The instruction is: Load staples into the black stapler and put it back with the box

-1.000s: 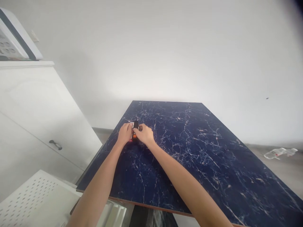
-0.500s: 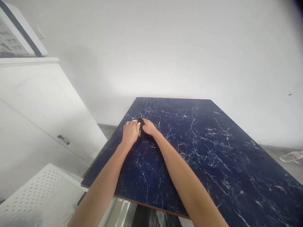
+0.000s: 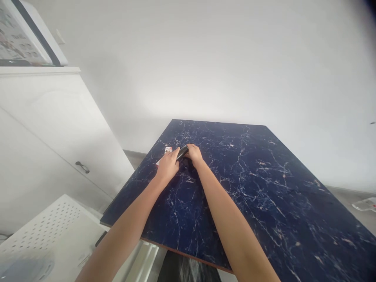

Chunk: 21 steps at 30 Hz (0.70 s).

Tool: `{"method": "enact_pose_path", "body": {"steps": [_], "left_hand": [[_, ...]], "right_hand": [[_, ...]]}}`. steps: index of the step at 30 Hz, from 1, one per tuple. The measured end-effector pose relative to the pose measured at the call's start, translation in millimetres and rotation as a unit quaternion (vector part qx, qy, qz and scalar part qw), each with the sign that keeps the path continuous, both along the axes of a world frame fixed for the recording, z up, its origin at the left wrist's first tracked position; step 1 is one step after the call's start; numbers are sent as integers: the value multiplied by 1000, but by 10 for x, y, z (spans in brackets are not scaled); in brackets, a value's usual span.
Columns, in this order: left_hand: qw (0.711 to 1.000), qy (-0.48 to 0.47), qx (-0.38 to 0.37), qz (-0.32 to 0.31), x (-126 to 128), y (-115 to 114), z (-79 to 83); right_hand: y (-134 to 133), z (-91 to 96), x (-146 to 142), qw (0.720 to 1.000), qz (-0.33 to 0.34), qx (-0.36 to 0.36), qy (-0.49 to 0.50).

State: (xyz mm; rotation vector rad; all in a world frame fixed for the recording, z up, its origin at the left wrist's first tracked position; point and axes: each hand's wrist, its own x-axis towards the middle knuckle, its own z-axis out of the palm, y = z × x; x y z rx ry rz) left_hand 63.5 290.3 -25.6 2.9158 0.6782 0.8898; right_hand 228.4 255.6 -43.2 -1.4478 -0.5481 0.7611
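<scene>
Both hands are on a black, oblong, glossy object (image 3: 182, 153) over the left part of the dark blue marbled tabletop (image 3: 229, 172). My left hand (image 3: 169, 166) is closed on its near left end. The fingers of my right hand (image 3: 194, 153) close around its far right end. The object is tilted, its right end farther away, and its exact kind cannot be made out. A small white card with red print (image 3: 168, 149) shows just beyond my left fingers. Part of a white, red-edged piece (image 3: 158, 162) sticks out left of that hand, which hides the rest.
A white cabinet (image 3: 58, 117) with a dark handle (image 3: 82, 167) stands at the left, with a white-and-dark box (image 3: 35, 31) on top. Below it is a white perforated panel (image 3: 44, 227). A white wall (image 3: 220, 58) rises behind the table. Clear plastic (image 3: 366, 204) lies at far right.
The black object has turned from nearly upright in view to slanting right. My right hand has moved right and slightly away. More of the white card now shows beside my left hand.
</scene>
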Motion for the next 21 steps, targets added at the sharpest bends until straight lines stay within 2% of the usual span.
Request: {"method": "enact_pose_path", "body": {"steps": [5, 9, 15, 21], "left_hand": [[995, -25, 73, -68, -43, -57, 117], [993, -24, 79, -88, -56, -100, 165], [994, -42, 81, -64, -58, -73, 163], [990, -80, 101, -50, -47, 15, 138]], "right_hand": [[-39, 177, -10, 988, -17, 17, 153], [-113, 235, -54, 976, 0, 29, 217], [-221, 169, -70, 967, 22, 47, 249], [-225, 148, 1, 967, -49, 87, 235]]}}
